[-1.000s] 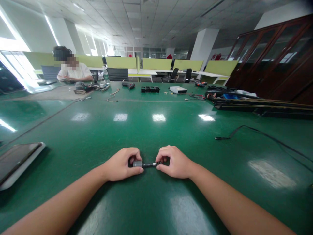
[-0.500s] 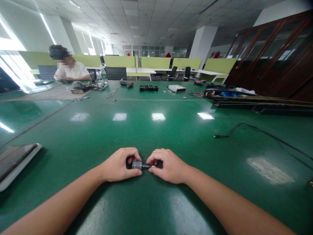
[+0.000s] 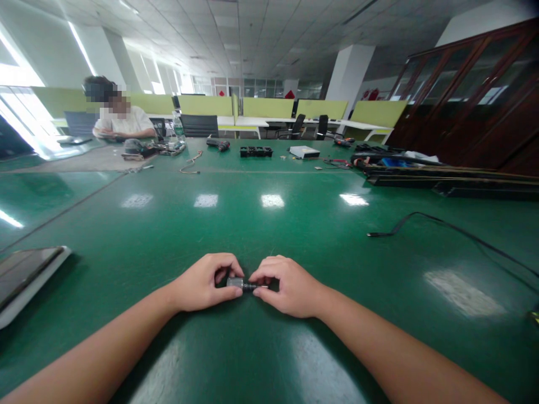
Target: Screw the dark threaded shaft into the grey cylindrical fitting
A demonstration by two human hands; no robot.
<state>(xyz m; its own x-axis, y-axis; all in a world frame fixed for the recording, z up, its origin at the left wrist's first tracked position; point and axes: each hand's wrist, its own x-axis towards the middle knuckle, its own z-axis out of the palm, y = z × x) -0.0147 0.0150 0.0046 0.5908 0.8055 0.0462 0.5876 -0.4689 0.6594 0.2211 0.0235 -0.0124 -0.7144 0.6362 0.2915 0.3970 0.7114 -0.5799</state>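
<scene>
My left hand [image 3: 202, 283] rests on the green table [image 3: 269, 224] with its fingers closed round a small silver cylinder [image 3: 234, 282]. A thin dark shaft [image 3: 251, 287] sticks out of the cylinder to the right. My right hand [image 3: 286, 286] pinches that shaft between thumb and fingers, almost touching the left hand. Both forearms lie on the table near its front edge. Most of the part is hidden by my fingers.
A tablet-like device [image 3: 25, 278] lies at the left edge. A black cable [image 3: 442, 227] runs across the right side. Far back sit tools, a black tray [image 3: 256, 151], a white box [image 3: 304, 151] and long dark rails [image 3: 446, 182]. A person [image 3: 120, 120] works at the far left.
My right hand has slid left along the shaft toward the cylinder, so less of the shaft shows. The left hand has stayed in place.
</scene>
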